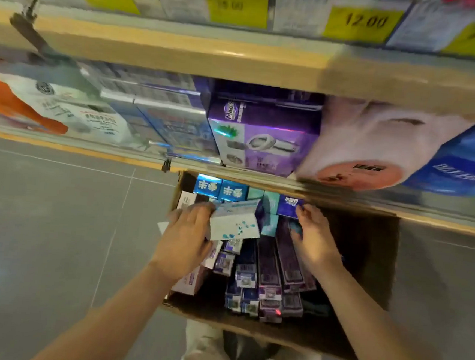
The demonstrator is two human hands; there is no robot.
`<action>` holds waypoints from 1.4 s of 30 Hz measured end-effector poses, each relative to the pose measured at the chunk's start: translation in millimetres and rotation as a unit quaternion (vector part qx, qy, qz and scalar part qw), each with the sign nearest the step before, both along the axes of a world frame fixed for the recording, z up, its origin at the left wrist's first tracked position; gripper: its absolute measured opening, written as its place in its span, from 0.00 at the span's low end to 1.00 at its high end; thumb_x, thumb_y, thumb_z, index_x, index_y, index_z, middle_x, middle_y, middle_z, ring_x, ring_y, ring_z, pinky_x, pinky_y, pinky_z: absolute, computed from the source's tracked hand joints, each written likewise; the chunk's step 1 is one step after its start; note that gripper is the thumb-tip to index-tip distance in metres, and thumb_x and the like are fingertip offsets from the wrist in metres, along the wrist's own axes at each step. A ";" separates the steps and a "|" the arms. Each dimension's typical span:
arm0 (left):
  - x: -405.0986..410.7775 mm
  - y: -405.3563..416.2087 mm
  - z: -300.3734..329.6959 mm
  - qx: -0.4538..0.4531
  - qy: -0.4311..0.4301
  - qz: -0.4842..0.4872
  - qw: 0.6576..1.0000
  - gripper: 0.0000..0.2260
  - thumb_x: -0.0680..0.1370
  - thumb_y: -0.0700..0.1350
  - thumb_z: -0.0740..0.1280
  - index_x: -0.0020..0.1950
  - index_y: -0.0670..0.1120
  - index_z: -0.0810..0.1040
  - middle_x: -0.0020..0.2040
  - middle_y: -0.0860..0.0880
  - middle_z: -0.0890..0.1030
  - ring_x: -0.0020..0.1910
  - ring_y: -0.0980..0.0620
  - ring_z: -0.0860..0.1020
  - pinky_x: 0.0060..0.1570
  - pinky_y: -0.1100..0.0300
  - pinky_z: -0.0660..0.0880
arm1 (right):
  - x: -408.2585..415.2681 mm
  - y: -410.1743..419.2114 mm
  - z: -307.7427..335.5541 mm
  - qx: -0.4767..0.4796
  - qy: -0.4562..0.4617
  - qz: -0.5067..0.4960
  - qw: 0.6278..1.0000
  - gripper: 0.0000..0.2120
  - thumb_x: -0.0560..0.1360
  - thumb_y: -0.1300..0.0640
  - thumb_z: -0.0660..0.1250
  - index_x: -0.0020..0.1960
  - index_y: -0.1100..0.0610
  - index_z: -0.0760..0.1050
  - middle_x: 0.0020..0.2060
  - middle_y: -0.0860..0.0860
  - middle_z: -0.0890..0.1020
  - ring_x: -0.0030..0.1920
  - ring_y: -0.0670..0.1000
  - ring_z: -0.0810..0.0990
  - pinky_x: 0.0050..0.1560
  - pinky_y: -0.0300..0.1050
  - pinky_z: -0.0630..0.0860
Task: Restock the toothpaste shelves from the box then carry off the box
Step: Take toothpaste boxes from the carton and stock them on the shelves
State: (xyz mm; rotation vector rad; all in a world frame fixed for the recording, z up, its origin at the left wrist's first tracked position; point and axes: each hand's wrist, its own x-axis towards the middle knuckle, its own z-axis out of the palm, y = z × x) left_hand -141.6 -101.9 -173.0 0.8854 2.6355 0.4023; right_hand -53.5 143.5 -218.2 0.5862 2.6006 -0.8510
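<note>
An open cardboard box [365,275] sits on the floor below the shelves, packed with several toothpaste cartons [269,270] in purple, blue and teal. My left hand [186,241] grips a white carton with blue drops [234,222], lifted above the others at the box's left side. My right hand [315,237] reaches into the middle of the box, fingers curled on the end of a purple carton [288,206]. Whether it holds that carton firmly is unclear in the blur.
A lower shelf [91,145] carries a purple pack [262,136], white and blue packs, and pink and blue bags at the right. The shelf above shows yellow price tags [365,22]. Grey tiled floor [56,222] lies left of the box. My legs are below.
</note>
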 end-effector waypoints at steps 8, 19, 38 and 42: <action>-5.1 -7.2 -17.7 0.024 -0.036 0.057 0.997 0.28 0.68 0.43 0.74 0.60 0.50 0.60 0.55 0.43 0.76 0.53 0.43 0.75 0.49 0.48 0.75 | 13.3 -3.5 -22.1 0.096 0.059 0.036 0.993 0.20 0.64 0.65 0.74 0.54 0.61 0.75 0.63 0.57 0.75 0.59 0.60 0.75 0.47 0.54 0.78; -17.5 5.4 80.0 -0.070 -0.114 0.053 0.990 0.22 0.76 0.52 0.65 0.67 0.46 0.63 0.62 0.49 0.71 0.58 0.51 0.72 0.54 0.58 0.70 | 4.7 28.1 104.8 0.032 0.051 -0.020 0.998 0.25 0.72 0.58 0.71 0.67 0.57 0.69 0.64 0.53 0.70 0.65 0.55 0.68 0.65 0.47 0.65; 147.9 -129.7 469.1 -0.056 -0.065 0.328 0.941 0.35 0.80 0.52 0.57 0.72 0.59 0.31 0.58 0.46 0.70 0.50 0.47 0.75 0.45 0.57 0.71 | -3.1 -56.4 508.8 -0.240 0.036 0.075 0.967 0.09 0.74 0.59 0.69 0.52 0.52 0.73 0.47 0.47 0.81 0.49 0.48 0.80 0.57 0.50 0.77; 200.6 -171.1 511.2 -0.048 -0.021 0.423 0.905 0.32 0.80 0.55 0.56 0.74 0.60 0.35 0.59 0.47 0.70 0.51 0.47 0.76 0.47 0.55 0.73 | -11.0 -114.8 566.5 -0.279 0.067 0.143 0.947 0.09 0.75 0.62 0.67 0.45 0.47 0.73 0.42 0.44 0.80 0.45 0.46 0.80 0.49 0.45 0.77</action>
